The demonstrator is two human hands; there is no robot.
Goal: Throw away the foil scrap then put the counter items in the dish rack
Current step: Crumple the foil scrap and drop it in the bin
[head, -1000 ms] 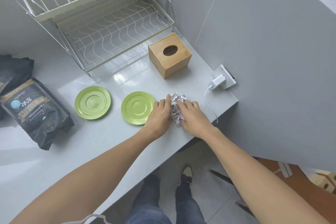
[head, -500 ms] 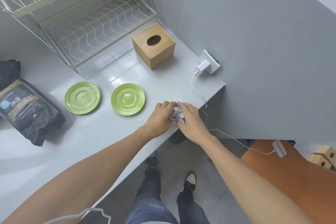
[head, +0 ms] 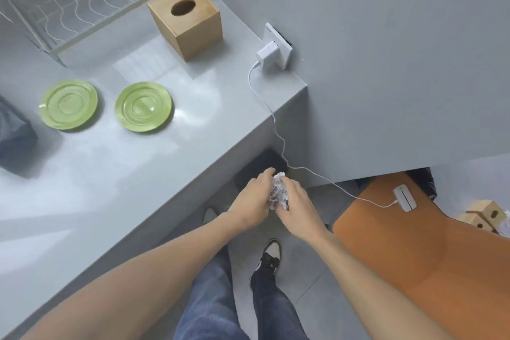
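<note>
- The foil scrap (head: pixel 279 194), crumpled into a ball, is held between both hands, off the table (head: pixel 132 174) and past its front edge, above the floor (head: pixel 311 290).
- The left hand (head: pixel 252 201) is closed on the left side of the foil scrap, its fingers curled over the top of the ball.
- The right hand (head: pixel 299 205) is closed on the right side of the same ball, so that the grip of each hand is shared on the one scrap.
- Two green plates are seen lying flat on the table, well apart from the hands: the left plate (head: pixel 69 104) and the right plate (head: pixel 143 107), side by side and not touching.
- The dish rack (head: pixel 91 0) is seen at the back left of the table, behind the plates.
- A wooden tissue box (head: pixel 186 23) stands upright just to the right of the rack.
- A white charger (head: pixel 267 56) is plugged into a wall socket (head: pixel 278 44) at the right end of the table; its cable (head: pixel 278 135) is led over the table edge to a small white device (head: pixel 404 197) lying on an orange surface (head: pixel 414 257).
- A dark bag (head: pixel 13 143) is partly seen at the left edge.
- Jeans and a black-and-white shoe (head: pixel 269 255) are seen below the hands.
</note>
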